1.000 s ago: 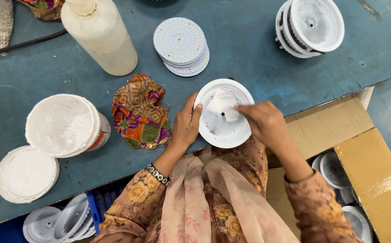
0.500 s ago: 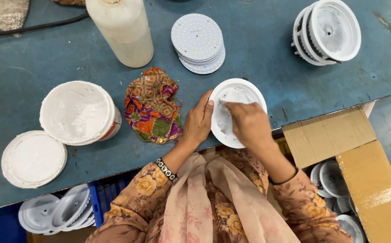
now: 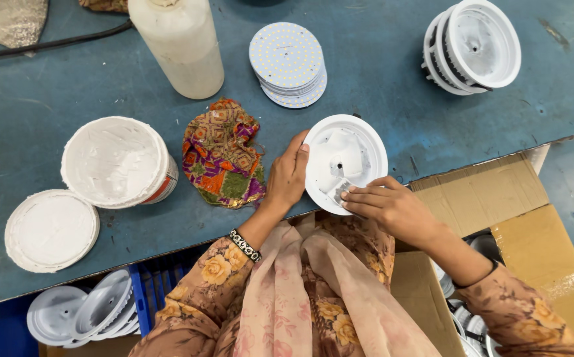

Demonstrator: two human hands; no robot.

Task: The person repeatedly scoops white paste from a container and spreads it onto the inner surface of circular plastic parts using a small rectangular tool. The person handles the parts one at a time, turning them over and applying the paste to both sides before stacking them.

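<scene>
While the white round housing (image 3: 346, 162) is steadied at its left rim by the left hand (image 3: 289, 175), just right of frame centre, a small scraper is pinched in the right hand (image 3: 392, 208). Paste is best spread thinly with the rim kept firmly braced.

We saw a round white lamp housing (image 3: 346, 162) lying open-side up at the blue table's near edge. White paste smeared its inside.

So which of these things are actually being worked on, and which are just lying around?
In hand:
left hand steadying the white round housing
right hand, fingertips inside its rim

Lying about:
patterned cloth
plastic bottle
disc stack
paste tub
tub lid
stacked housings
</scene>
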